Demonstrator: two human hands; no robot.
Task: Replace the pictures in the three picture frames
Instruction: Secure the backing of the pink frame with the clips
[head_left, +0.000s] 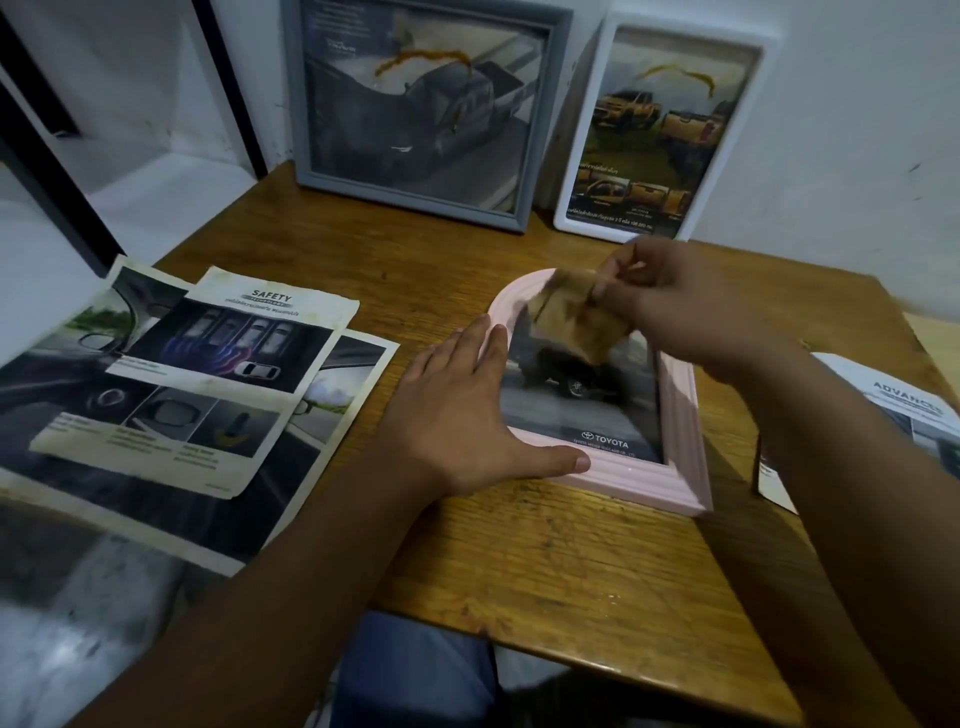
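Note:
A pink picture frame (678, 415) lies flat on the wooden table, showing a dark car picture with a Toyota logo. My left hand (457, 410) presses flat on its left edge and lower left corner, fingers straight. My right hand (691, 306) holds a crumpled brown cloth (576, 312) on the top of the frame's glass; the hand and cloth are blurred. A grey frame (415, 117) and a white frame (660, 130) stand upright against the wall at the back, each with a car picture inside.
Loose car brochure pages (171, 395) lie spread on the table's left side and overhang its edge. Another printed sheet (893, 415) lies at the right edge. The wooden table (545, 566) ends close to my lap. A white wall and black shelf bars stand at left.

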